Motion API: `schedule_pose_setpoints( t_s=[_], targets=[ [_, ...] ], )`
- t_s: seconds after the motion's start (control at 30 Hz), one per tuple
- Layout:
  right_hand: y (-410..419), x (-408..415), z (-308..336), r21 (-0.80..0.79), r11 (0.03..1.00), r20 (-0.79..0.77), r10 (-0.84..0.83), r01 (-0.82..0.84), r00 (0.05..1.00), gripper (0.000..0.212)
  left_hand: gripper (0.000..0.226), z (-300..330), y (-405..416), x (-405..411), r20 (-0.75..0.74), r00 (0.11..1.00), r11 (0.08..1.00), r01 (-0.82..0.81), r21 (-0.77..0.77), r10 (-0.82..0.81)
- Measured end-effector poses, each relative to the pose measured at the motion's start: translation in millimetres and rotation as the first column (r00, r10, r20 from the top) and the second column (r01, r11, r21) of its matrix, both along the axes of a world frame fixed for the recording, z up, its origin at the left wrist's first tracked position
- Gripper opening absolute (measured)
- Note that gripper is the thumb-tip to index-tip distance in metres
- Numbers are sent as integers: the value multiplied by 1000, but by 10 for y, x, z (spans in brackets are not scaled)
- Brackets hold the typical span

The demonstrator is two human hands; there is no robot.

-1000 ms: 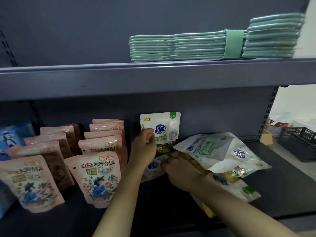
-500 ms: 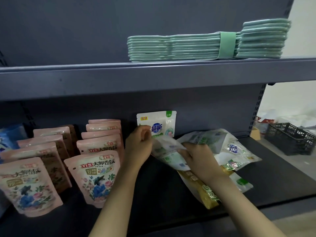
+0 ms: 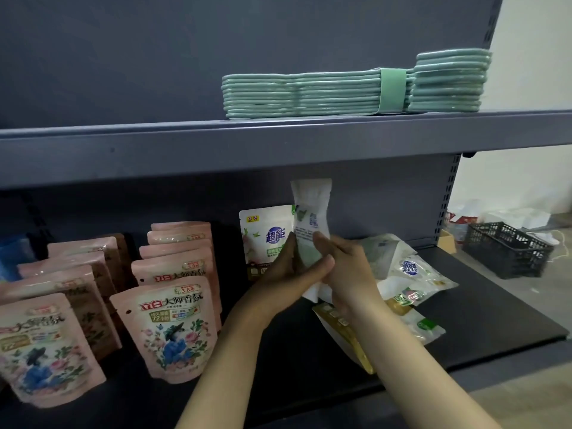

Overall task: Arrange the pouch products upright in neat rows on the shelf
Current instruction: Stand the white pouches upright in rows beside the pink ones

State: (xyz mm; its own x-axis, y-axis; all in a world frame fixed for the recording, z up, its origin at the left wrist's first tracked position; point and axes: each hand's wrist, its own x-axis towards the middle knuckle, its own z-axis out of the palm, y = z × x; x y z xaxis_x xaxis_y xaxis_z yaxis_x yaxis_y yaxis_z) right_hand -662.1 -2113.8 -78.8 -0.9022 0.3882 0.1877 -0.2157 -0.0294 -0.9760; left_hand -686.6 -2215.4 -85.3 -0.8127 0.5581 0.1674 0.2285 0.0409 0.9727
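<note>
While both hands gripped it, the left hand point(image 3: 294, 270) and right hand point(image 3: 346, 267) held a white pouch point(image 3: 311, 218) upright, just in front of the standing pouch point(image 3: 267, 239) on the shelf point(image 3: 495, 305). Seating it squarely, base flat, front outward, seemed wise; loose pouches point(image 3: 408, 274) lay beside.

Pale pink stand-up pouches point(image 3: 171, 329) printed with blue and pink flowers fill a dark grey metal shelf point(image 3: 464, 320), beside a white pouch point(image 3: 266, 239) bearing a blue logo and green leaves; mint-green flat packs point(image 3: 309, 94) lie stacked above, a black plastic crate point(image 3: 507, 249) beyond.
</note>
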Motion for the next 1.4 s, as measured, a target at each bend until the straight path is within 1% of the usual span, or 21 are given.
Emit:
schedule_pose_setpoints(
  t_s=[0.03, 0.13, 0.2, 0.23, 0.27, 0.3, 0.37, 0.43, 0.5, 0.57, 0.6, 0.63, 0.7, 0.77, 0.83, 0.9, 0.93, 1.03, 1.13, 1.23, 1.4],
  targets=[
    [-40, 31, 27, -38, 998, 18, 48, -48, 999, 30, 52, -5, -13, -5, 10, 1000, 999, 6, 41, -6],
    [-138, 61, 24, -26, 988, 58, 156, -155, 986, 31, 32, -20, -58, -27, 39, 998, 986, -64, 156, 58],
    [-199, 57, -4, -27, 982, 95, 190, -188, 977, 41, 38, -35, -83, -68, 96, 986, 956, -156, 248, 136],
    [-204, 51, -35, 23, 980, 85, 194, -197, 977, 41, 43, -58, -96, -100, 136, 976, 936, -205, 287, 172],
    [-202, 44, -56, 122, 978, 58, 163, -169, 985, 32, 41, -72, -114, -129, 169, 962, 912, -259, 319, 214],
    [-192, 45, -62, 222, 966, 29, 129, -132, 991, 28, 34, -89, -138, -160, 201, 944, 887, -318, 333, 263],
    [-121, -4, -102, 343, 939, -1, 40, -37, 999, 34, 16, -145, -191, -209, 247, 906, 856, -411, 313, 344],
    [-17, -77, -142, 389, 921, -6, -5, 7, 1000, 47, 12, -187, -235, -227, 250, 889, 852, -446, 276, 384],
    [96, -135, -151, 346, 934, 42, 87, -96, 995, 74, 17, -187, -245, -226, 252, 877, 845, -469, 257, 410],
    [192, -185, -109, 218, 930, 165, 263, -295, 951, 102, 9, -168, -249, -223, 236, 873, 848, -477, 230, 427],
    [244, -215, -98, 173, 922, 215, 308, -347, 927, 106, 4, -138, -250, -220, 224, 873, 852, -478, 214, 433],
    [309, -269, -95, 159, 916, 253, 324, -369, 912, 97, 4, -104, -258, -213, 194, 872, 856, -483, 183, 450],
    [414, -370, -85, 132, 898, 309, 365, -420, 878, 61, 6, -12, -269, -211, 99, 859, 852, -512, 109, 503],
    [445, -442, -70, 104, 858, 306, 454, -503, 837, 27, 25, 58, -268, -257, -69, 840, 843, -538, 27, 538],
    [454, -519, -46, 99, 843, 294, 483, -529, 825, 23, 35, 99, -252, -319, -200, 772, 785, -619, -23, 603],
    [465, -671, -33, 125, 858, 275, 453, -498, 848, 24, 36, 126, -228, -320, -292, 696, 721, -692, -32, 656],
    [462, -746, -31, 170, 871, 276, 407, -461, 871, 26, 38, 126, -215, -306, -319, 679, 708, -706, -36, 661],
    [451, -928, -22, 256, 897, 277, 290, -361, 916, 37, 48, 86, -197, -311, -341, 686, 709, -701, -76, 642],
    [458, -1105, -64, 343, 889, 266, 218, -303, 939, 47, 60, 62, -204, -342, -363, 700, 698, -697, -163, 614],
    [511, -1333, -191, 474, 847, 248, 133, -239, 960, 81, 71, 85, -172, -321, -273, 746, 690, -665, -285, 607],
    [580, -1671, -404, 536, 807, 227, 145, -248, 963, 93, 77, 62, -114, -413, -166, 763, 721, -646, -253, 625]
  ],
)
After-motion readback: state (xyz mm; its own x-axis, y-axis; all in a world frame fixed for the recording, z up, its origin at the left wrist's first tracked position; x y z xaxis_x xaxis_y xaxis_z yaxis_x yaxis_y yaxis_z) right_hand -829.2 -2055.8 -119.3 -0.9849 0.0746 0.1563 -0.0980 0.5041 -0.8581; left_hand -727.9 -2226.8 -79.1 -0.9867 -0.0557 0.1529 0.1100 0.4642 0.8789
